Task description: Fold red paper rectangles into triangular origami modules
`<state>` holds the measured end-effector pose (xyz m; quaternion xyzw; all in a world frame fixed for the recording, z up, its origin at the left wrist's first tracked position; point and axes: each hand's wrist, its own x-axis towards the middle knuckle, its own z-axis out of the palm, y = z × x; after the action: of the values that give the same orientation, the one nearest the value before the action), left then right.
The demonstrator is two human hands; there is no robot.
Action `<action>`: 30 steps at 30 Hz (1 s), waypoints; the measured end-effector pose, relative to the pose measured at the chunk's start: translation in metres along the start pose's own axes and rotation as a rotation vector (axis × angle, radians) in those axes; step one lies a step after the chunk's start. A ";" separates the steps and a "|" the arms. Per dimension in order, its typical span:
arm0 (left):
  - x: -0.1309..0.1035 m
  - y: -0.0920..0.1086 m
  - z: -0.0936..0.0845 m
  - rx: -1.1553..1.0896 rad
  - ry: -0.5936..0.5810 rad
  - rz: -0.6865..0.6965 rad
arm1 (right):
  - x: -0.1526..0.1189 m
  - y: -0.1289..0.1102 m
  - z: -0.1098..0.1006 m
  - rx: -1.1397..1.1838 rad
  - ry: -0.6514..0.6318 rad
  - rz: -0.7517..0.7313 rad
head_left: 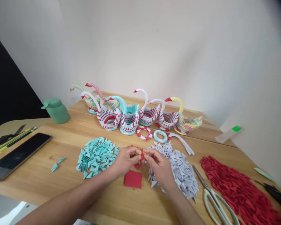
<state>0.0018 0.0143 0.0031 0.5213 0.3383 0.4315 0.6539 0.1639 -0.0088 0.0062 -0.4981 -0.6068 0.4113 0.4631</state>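
My left hand point(127, 158) and my right hand point(158, 162) meet at the middle of the table, fingertips pinched on a small red paper piece point(142, 154) held between them. Some red paper pieces point(137, 166) lie partly hidden just beneath my fingers. Nearer to me is a flat red paper square point(133, 179). A pile of teal folded triangles point(97, 156) sits left of my left hand. Beside and behind my right hand spreads a pile of pale lilac-white triangles point(182, 172).
Several paper swans point(129, 122) stand at the back, with two paper rings point(144, 133) before them. Scissors point(212, 193) and a red triangle pile point(239, 187) are at right. A phone point(20, 154) and green container point(57, 111) are at left.
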 end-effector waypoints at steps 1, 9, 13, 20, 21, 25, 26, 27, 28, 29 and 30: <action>-0.001 0.000 0.001 0.003 0.014 0.004 | 0.000 0.000 0.000 -0.016 -0.004 -0.006; -0.001 0.000 0.000 -0.056 -0.027 -0.023 | 0.001 -0.003 -0.004 -0.065 0.097 -0.002; -0.001 0.001 0.002 0.018 -0.015 -0.052 | 0.002 -0.007 -0.004 -0.094 0.123 -0.010; -0.004 0.004 0.006 0.056 0.044 0.027 | 0.001 -0.009 -0.001 -0.164 0.087 -0.089; -0.004 0.004 0.006 0.063 0.046 0.030 | 0.000 -0.008 -0.001 -0.167 0.088 -0.091; -0.002 0.003 0.003 -0.005 0.031 -0.039 | 0.000 -0.007 -0.003 -0.181 0.081 -0.145; -0.002 0.003 0.002 -0.035 0.022 -0.061 | 0.000 -0.007 -0.004 -0.194 0.075 -0.188; -0.002 0.003 0.001 -0.070 0.013 -0.079 | 0.001 -0.007 -0.004 -0.211 0.064 -0.240; -0.002 0.004 0.000 -0.112 0.004 -0.095 | 0.001 -0.007 -0.005 -0.227 0.050 -0.297; -0.002 0.005 -0.001 -0.160 -0.008 -0.111 | 0.001 -0.007 -0.006 -0.242 0.037 -0.350; -0.002 0.005 -0.002 -0.208 -0.024 -0.130 | 0.001 -0.007 -0.007 -0.253 0.029 -0.398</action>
<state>-0.0022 0.0136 0.0078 0.4330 0.3170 0.4147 0.7349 0.1689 -0.0085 0.0147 -0.4288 -0.7329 0.2255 0.4777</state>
